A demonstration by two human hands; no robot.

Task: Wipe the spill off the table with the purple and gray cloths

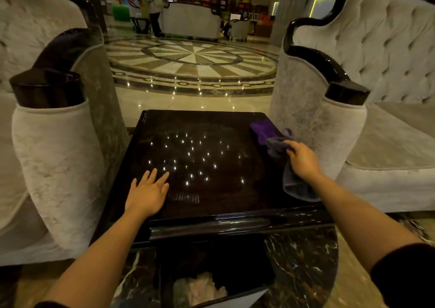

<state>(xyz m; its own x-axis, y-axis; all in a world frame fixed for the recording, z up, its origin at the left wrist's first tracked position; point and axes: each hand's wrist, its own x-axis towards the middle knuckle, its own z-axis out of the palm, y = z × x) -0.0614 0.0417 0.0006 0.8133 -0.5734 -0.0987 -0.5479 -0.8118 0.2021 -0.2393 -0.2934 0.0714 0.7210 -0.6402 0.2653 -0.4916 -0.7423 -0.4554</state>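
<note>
A glossy dark square table [211, 124] stands between two sofas, its top reflecting ceiling lights. A purple cloth [263, 129] lies folded at the table's far right edge. My right hand [302, 159] grips a gray cloth [294, 185] at the right edge; part of it bunches by the purple cloth and part hangs below my wrist. My left hand [148, 192] rests flat on the near left of the tabletop, fingers spread, holding nothing. No spill is discernible on the dark surface.
Pale tufted sofas flank the table, with armrests at the left [54, 142] and right [324, 128]. A dark marble bin [301, 260] with crumpled paper inside sits under the near edge. A person [154, 3] stands far back by a counter.
</note>
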